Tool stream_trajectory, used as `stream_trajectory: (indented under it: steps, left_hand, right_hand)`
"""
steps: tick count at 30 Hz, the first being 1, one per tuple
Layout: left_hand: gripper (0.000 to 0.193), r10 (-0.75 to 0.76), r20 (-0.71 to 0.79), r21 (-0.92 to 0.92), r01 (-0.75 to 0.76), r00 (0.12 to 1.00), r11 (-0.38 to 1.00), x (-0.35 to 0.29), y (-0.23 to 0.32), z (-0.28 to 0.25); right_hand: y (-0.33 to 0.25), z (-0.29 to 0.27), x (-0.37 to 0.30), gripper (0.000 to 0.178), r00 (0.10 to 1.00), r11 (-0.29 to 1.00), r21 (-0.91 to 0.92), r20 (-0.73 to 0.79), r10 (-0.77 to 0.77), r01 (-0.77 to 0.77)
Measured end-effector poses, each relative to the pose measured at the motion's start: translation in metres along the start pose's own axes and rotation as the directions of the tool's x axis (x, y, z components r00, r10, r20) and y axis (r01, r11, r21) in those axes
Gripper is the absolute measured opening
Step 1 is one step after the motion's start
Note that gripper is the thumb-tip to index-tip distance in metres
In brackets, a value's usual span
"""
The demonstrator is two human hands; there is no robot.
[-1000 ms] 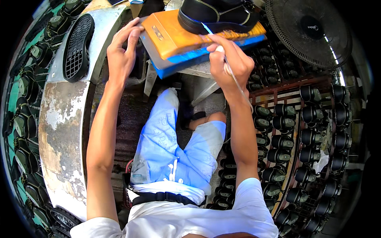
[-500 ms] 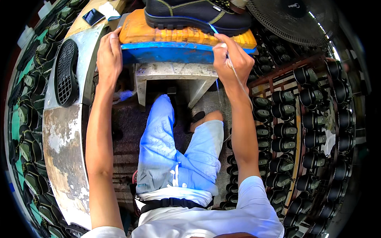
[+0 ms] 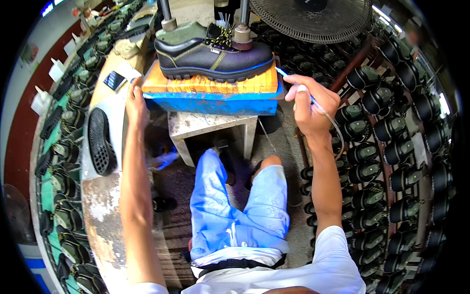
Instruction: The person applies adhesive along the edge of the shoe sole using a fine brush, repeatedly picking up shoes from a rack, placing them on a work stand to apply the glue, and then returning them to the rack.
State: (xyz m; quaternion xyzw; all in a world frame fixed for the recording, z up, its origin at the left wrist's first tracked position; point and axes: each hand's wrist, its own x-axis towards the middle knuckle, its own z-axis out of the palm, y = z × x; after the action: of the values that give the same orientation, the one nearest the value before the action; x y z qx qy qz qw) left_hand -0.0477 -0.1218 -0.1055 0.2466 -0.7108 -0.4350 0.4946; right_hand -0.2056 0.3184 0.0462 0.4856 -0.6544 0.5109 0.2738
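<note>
A black work shoe (image 3: 215, 59) with yellow stitching and a ridged sole stands on an orange pad (image 3: 210, 85), toe to the right. The pad lies on a blue block (image 3: 210, 105). Two metal rods press down from above, one (image 3: 242, 32) over the shoe's front, the other (image 3: 168, 22) at its heel end. My right hand (image 3: 316, 104) grips a thin pen-like applicator (image 3: 281, 72) trailing a clear tube, its tip just off the toe. A blue line runs along the sole's upper edge there. My left hand (image 3: 136, 108) rests at the block's left end, fingers stretched out.
A loose black sole (image 3: 101, 142) lies on the worn bench at left, with a dark phone-like object (image 3: 114, 81) beyond it. Racks of black shoes (image 3: 364, 152) fill the right side; more shoes line the far left. A fan (image 3: 313, 17) stands at back right.
My right hand has taken the applicator from the shoe's near side around to its toe. My left hand stays by the block's left end. The view has shifted, showing more of the shoe.
</note>
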Motion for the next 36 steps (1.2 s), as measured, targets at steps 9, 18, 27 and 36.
stream_trajectory:
  steps: [9, 18, 27, 36]
  left_hand:
    - [0.038, -0.093, -0.105, -0.100, 0.083, 0.990, 0.992, -0.207, 0.133, 0.031]
    - [0.081, 0.473, 0.274, 0.376, -0.546, 0.837, 0.749, -0.083, 0.196, 0.061]
    - [0.092, 0.175, 0.574, 0.158, -0.319, 0.800, 0.935, 0.038, 0.197, 0.090]
    - [0.093, 0.718, 0.002, -0.052, -0.717, 0.696, 0.695, -0.058, 0.281, 0.115]
  right_hand:
    - [0.004, 0.093, -0.050, 0.029, 0.953, 0.908, 0.327, 0.238, 0.188, -0.261]
    - [0.024, 0.102, -0.015, 0.095, 0.905, 0.928, -0.173, 0.223, 0.363, -0.329]
    - [0.118, 0.135, 0.029, 0.095, 0.859, 0.909, 0.156, 0.420, 0.293, -0.387]
    - [0.096, 0.085, 0.011, 0.122, 0.930, 0.953, -0.041, 0.210, 0.303, -0.302]
